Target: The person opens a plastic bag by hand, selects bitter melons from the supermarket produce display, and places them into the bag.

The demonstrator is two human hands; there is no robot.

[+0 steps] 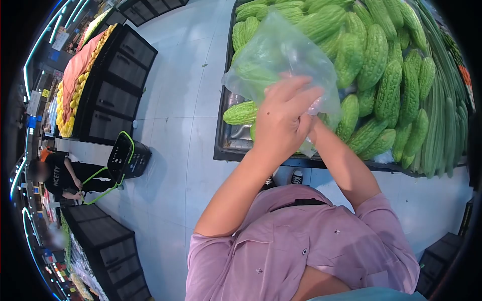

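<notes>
1. A clear plastic bag is held up over the front edge of a market surface heaped with bitter melons.
2. The left hand lies across the bag's near end, its fingers bent over the plastic.
3. The right hand meets it there from the other side, mostly covered; its grip cannot be told.
4. The bag looks thin, light, limp and slippery, probably easy to tear; its gathered near end seems the sound place to hold. The melons look firm and fairly heavy, with bumpy skin, best taken around the middle.
5. Green shows through the plastic; whether melons are inside or only behind is unclear. The thumbs are hidden.
6. One melon lies just left of the left hand, partly covered.
7. Long green vegetables lie to the right, their far end cut off.
8. Well apart, at left, another person stands beside a black basket.
</notes>
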